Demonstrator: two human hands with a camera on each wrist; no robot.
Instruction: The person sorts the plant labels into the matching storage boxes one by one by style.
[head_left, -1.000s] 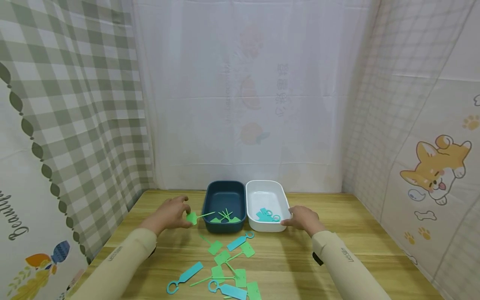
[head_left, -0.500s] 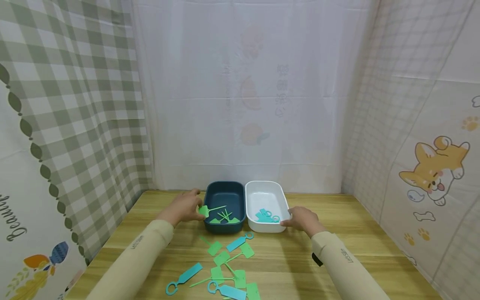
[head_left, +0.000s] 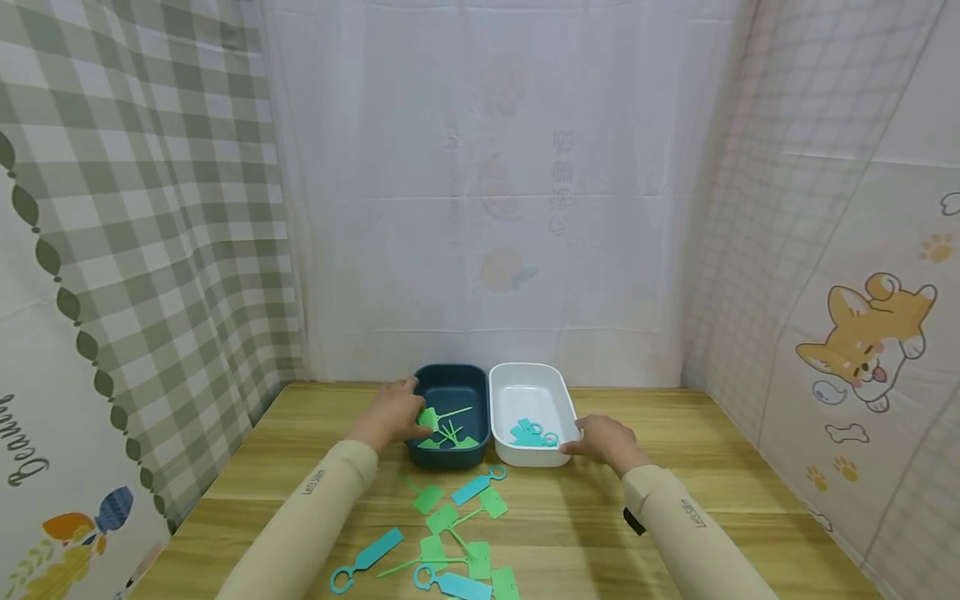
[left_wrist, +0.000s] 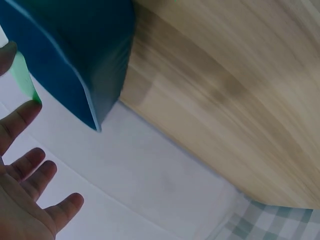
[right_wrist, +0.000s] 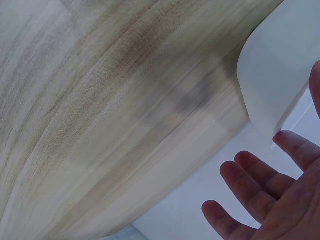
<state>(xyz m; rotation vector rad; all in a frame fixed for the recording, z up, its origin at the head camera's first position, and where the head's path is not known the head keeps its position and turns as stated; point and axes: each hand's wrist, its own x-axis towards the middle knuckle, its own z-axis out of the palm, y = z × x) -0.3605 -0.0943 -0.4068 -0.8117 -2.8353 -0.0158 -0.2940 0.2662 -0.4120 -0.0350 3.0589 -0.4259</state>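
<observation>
My left hand (head_left: 392, 413) pinches a green plant tag (head_left: 428, 418) between thumb and index finger over the left side of the dark blue bin (head_left: 461, 379). The tag's thin stem points right across the bin; its edge also shows in the left wrist view as a green sliver (left_wrist: 21, 75). Below it, several green tags (head_left: 468, 443) lie in that bin. At the near right corner of the white bin (head_left: 525, 377), my right hand (head_left: 607, 439) touches the rim with thumb and index finger, the other fingers spread loosely. Inside are several blue ring-ended tags (head_left: 527, 433).
On the wooden table (head_left: 630, 533) in front of the bins lie more green tags (head_left: 479, 560), some overlapping, and blue ring tags (head_left: 378, 548). The bins stand side by side near the back edge. A white curtain (head_left: 420, 275) hangs behind, with patterned cloth on both sides.
My left hand has moved right with the green tag, from beside the dark blue bin to over it. My right hand has stayed at the white bin's corner.
</observation>
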